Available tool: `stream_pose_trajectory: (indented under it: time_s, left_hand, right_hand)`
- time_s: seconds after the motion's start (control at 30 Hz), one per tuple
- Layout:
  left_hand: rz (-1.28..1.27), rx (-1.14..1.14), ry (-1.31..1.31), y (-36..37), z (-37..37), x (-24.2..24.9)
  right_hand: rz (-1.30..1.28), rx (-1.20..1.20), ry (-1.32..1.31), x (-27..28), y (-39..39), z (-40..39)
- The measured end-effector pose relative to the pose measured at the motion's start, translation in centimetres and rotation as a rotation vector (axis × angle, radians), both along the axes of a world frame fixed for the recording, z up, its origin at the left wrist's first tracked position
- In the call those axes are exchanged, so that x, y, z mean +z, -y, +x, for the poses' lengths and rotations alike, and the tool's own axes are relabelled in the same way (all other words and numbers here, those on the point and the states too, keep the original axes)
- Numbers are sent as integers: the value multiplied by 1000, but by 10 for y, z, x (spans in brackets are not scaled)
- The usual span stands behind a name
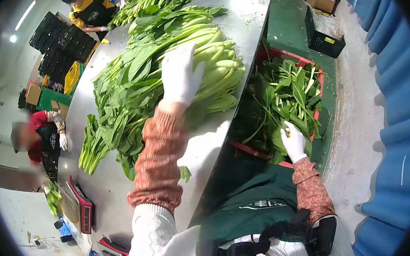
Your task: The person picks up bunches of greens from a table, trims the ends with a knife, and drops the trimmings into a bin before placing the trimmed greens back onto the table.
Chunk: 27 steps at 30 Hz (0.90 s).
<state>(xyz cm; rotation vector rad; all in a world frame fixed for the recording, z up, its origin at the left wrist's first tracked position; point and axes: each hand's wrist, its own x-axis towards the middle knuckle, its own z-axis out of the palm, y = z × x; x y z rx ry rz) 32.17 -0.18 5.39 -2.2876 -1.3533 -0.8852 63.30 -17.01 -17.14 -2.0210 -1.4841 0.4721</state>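
On the steel table lies a big pile of leafy greens (210,61) with pale thick stems. My left hand (180,73), in a white glove, rests on top of the pile, its thumb and fingers apart. To the right, my right hand (294,142), also gloved, is over a red crate (321,89) full of loose leaves (285,91). Its fingers are bent round something small and yellow-orange, partly hidden, and a broad leaf lies beside them. A smaller bunch of greens (93,143) lies at the pile's left end.
Across the steel table (250,16) stand two people, one in yellow (92,3), one in red (39,124). Red scales (83,205) sit at the near left. A black crate (325,41) stands beyond the red one; a blue curtain (398,119) hangs right.
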Motion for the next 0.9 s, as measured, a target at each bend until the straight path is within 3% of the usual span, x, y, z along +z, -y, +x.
stream_pose_trajectory:
  time_s: [0.13, 0.3, 0.43, 0.53, 0.63, 0.8, 0.9]
  left_hand:
    - [-19, 23, -94, -19, 6, -14]
    - [-84, 32, 51, 61, 7, -2]
    - [-377, -163, 268, 115, 6, 18]
    - [-744, -199, 384, 125, 14, 9]
    - [-1014, -180, 479, 126, 28, 13]
    - [-920, -296, 308, 113, 58, 6]
    - [-936, -455, 459, 103, 83, 11]
  right_hand:
    - [111, 34, -52, 14, 1, -5]
    - [241, 105, -174, 50, -5, -16]
    - [308, 306, -446, 109, -12, -48]
    - [283, 453, -313, 150, -11, -69]
    - [352, 440, -171, 164, -13, -71]
    - [334, 370, -105, 179, -15, -43]
    - [279, 315, -34, 182, -24, -13]
